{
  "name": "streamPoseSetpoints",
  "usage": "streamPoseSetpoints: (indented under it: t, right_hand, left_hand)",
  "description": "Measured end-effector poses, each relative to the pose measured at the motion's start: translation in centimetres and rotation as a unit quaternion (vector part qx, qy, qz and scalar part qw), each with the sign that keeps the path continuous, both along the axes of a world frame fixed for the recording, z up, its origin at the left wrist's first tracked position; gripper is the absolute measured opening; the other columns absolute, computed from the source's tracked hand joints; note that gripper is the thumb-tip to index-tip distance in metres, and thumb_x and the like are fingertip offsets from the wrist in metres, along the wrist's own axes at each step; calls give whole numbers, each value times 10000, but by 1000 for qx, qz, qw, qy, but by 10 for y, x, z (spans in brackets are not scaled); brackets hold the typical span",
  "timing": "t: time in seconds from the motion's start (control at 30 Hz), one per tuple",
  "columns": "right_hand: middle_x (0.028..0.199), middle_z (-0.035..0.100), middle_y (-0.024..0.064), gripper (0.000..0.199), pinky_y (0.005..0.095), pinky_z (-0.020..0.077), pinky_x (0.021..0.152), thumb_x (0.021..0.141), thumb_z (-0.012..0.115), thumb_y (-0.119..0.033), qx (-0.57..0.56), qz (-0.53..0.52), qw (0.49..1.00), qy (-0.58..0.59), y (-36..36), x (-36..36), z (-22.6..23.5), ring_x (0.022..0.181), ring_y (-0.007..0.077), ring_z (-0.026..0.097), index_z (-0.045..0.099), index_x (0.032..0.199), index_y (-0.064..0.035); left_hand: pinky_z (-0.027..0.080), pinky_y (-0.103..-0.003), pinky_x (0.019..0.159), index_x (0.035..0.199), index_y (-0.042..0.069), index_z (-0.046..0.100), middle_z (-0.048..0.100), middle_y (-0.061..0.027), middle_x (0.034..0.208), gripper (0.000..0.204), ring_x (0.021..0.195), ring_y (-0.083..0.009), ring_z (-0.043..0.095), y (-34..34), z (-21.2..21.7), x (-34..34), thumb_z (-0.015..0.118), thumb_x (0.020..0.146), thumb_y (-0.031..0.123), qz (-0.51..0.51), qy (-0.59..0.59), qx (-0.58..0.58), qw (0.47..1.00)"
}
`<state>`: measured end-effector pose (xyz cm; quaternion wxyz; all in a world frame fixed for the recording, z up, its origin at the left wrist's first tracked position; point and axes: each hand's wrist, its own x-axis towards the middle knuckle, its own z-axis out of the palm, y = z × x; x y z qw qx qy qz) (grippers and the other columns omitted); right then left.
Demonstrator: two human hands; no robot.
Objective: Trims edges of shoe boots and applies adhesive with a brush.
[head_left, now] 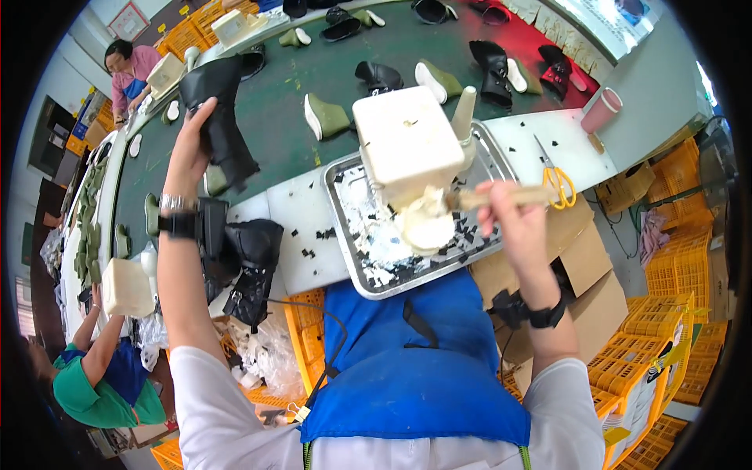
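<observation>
Blue apron (415, 376) foremost, a worker's left hand (192, 149) clasps a tall, smooth black boot (219, 110) above the green belt (282, 94); the right hand (509, 215) — fingers curled — grips a wooden-handled brush (470, 200) over a smeared metal tray (423, 280) on the white bench (312, 274), yellow crates (677, 262) alongside.

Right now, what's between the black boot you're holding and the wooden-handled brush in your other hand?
In the head view: some dark green work surface, then a boxy cream container in the silver metal tray, between boot and brush.

Left hand (190, 142) holding black boot (222, 110), right hand (513, 222) holding brush (470, 199)
</observation>
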<state>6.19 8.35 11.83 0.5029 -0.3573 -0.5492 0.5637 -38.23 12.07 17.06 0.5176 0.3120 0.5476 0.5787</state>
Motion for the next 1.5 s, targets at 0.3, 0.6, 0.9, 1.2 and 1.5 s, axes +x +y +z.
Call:
streamPoseSetpoints:
  t: [0.3,0.6,0.9,1.2,1.5]
  right_hand:
    - [777,638,35,151,207,456,506,855,569,-117,-1,112,994,11,-54,-18,-37,617,58,561,617,948,-7]
    - [706,627,47,137,225,432,528,835,577,-141,80,36,996,-22,-48,5,-55,566,83,534,614,865,-13]
    - [791,647,77,131,273,483,622,824,585,-128,125,-21,992,3,-42,-16,-43,681,155,597,635,909,-42]
    - [708,575,37,177,163,401,522,881,532,-127,22,-7,1000,16,-39,9,-32,569,51,504,595,990,-2]
    - [705,574,39,166,163,397,514,876,540,-124,28,-16,999,-15,-43,-1,-29,560,49,501,595,977,-3]
  left_hand:
    - [326,-424,973,1353,-41,95,294,-285,1328,1047,1192,-399,364,170,-228,-152,711,660,446,190,733,-33,652]
    - [237,-354,1038,1391,76,161,318,-257,1346,718,1244,-356,320,227,-241,-95,553,796,164,-263,643,-156,702]
    - [312,-330,995,1366,95,278,321,-112,1376,561,1233,-215,341,6,5,35,533,869,156,-124,555,98,817]
    - [330,-368,984,1357,-28,136,372,-268,1274,1008,1164,-388,399,-195,-101,87,772,604,181,-24,688,-32,725]
    - [409,-409,875,1312,-23,212,461,-250,1175,1005,1072,-363,483,-157,-160,82,772,574,368,86,659,-179,726]
